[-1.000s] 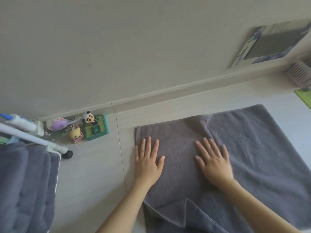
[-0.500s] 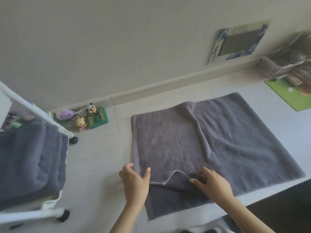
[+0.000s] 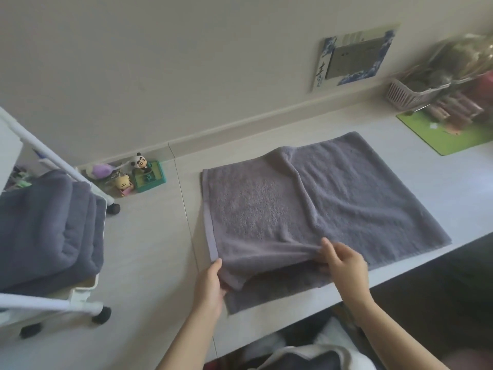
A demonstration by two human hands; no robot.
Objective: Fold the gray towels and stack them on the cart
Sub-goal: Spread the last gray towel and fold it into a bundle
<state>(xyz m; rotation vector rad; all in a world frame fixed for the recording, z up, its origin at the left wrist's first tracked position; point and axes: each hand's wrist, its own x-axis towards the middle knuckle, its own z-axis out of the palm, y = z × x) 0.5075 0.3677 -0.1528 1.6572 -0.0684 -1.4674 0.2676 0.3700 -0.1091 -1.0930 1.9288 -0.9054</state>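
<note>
The gray towel (image 3: 306, 209) lies spread on the pale desk (image 3: 149, 249), its near edge lifted off the surface by both hands. The left hand (image 3: 209, 285) pinches the near left corner, thumb on top and fingers curled under the hem. The right hand (image 3: 344, 265) pinches the same lifted edge further right, bunching the cloth between thumb and fingers. A ridge runs across the towel from the far edge toward the right hand. On the left, folded gray towels (image 3: 45, 231) sit stacked in the white cart (image 3: 80, 292). Small toy figures (image 3: 133, 174) stand by the wall, between cart and towel.
</note>
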